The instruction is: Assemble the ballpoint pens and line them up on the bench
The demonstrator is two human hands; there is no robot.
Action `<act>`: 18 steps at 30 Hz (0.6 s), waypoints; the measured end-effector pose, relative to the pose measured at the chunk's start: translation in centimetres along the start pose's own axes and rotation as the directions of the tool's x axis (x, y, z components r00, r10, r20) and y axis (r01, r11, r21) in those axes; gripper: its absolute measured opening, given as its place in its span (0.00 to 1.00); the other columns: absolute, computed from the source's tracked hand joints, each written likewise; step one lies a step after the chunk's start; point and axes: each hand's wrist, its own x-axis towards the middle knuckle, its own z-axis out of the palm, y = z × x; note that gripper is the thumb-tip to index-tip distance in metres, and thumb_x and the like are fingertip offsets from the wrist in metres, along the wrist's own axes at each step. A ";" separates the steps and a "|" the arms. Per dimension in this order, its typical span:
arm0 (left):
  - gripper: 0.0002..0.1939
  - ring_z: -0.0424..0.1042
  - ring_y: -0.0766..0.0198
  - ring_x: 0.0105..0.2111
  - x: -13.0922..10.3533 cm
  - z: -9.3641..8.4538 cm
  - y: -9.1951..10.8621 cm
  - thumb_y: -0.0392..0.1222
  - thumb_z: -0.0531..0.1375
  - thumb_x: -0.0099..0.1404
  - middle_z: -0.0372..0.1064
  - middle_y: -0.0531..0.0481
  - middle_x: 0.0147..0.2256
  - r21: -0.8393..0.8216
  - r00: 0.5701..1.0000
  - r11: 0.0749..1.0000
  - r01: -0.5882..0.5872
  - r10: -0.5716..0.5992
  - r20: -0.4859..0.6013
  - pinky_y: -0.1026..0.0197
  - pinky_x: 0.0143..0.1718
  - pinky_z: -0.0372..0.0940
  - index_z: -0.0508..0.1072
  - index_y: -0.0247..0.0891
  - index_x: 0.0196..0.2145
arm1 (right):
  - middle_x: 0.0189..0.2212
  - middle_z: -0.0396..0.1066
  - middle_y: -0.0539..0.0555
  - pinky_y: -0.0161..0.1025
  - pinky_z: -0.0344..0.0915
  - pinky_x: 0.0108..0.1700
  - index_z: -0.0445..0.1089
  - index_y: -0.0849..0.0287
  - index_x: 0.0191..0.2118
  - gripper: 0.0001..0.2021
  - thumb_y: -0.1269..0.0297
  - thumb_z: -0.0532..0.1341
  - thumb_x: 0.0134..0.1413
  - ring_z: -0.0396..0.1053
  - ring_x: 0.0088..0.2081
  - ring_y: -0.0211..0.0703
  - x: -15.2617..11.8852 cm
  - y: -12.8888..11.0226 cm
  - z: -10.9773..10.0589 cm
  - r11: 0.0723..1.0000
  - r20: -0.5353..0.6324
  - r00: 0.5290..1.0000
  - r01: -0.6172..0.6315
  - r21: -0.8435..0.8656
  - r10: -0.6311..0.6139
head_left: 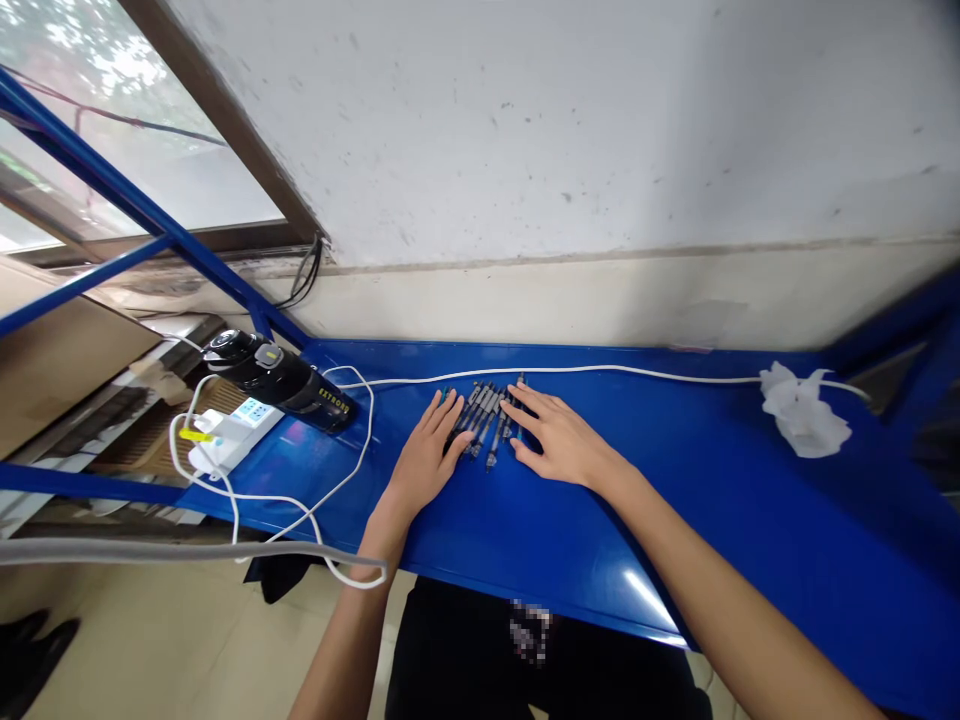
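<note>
Near the back edge of the desk (pixel 525 550), a bit left of its middle, I've got a row of pens (pixel 481 412) lying side by side between the two hands, roughly lengthwise from back edge to front edge. Left hand (pixel 429 455) is palm down, fingers fairly close together with the thumb out, touching the left side of the row; right hand (pixel 561 435) is spread, fingertips over the right side. Neither looks to be pinching anything, though I can't tell how hard they press. What bugs me: pens roll, so if one hand squeezes in more than the other, I'd guess a pen rides up over its neighbour or the row fans out. One end already pokes further toward the front edge than the rest. Shove everything backwards and the tips could hit the white cable (pixel 600 369) along the back edge. Also sketchy: cable loops sag past the front-left corner and cross in front of the left forearm, so a quick pull could snag them and tug the power strip (pixel 240 435) or knock the black bottle (pixel 281 382) at the left end.
</note>
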 end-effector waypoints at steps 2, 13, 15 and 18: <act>0.32 0.44 0.46 0.79 0.0 0.0 0.0 0.56 0.53 0.81 0.51 0.45 0.78 0.004 1.000 1.000 0.011 -0.011 -0.010 0.35 0.78 0.51 0.56 0.49 0.77 | 0.78 0.51 0.64 0.65 0.58 0.75 0.61 0.58 0.76 0.33 0.56 0.60 0.70 0.49 0.79 0.62 0.0 0.1 0.1 1.000 0.002 1.000 -0.001 0.012 0.001; 0.40 0.44 0.46 0.79 -0.2 -0.3 0.2 0.60 0.58 0.78 0.47 0.44 0.79 0.057 0.992 0.993 -0.106 0.102 0.076 0.34 0.78 0.49 0.48 0.50 0.80 | 0.78 0.50 0.66 0.65 0.58 0.75 0.60 0.59 0.77 0.36 0.49 0.62 0.70 0.49 0.78 0.66 -0.2 -0.3 0.4 0.999 -0.018 1.000 0.026 0.042 -0.025; 0.46 0.44 0.44 0.79 -0.3 -0.4 0.4 0.64 0.61 0.74 0.48 0.43 0.78 0.060 0.988 0.990 -0.127 0.121 0.096 0.34 0.78 0.48 0.47 0.51 0.80 | 0.79 0.49 0.66 0.67 0.59 0.75 0.58 0.57 0.77 0.42 0.41 0.64 0.67 0.49 0.78 0.68 -0.2 -0.2 0.5 0.998 -0.018 0.999 0.029 0.050 -0.028; 0.54 0.44 0.41 0.79 -0.3 -0.4 0.5 0.68 0.66 0.68 0.49 0.42 0.78 0.066 0.984 0.986 -0.150 0.142 0.110 0.32 0.78 0.48 0.47 0.51 0.80 | 0.79 0.50 0.64 0.69 0.60 0.74 0.58 0.54 0.78 0.42 0.40 0.65 0.67 0.49 0.78 0.68 -0.1 -0.2 0.7 0.997 -0.024 0.999 0.041 0.069 -0.040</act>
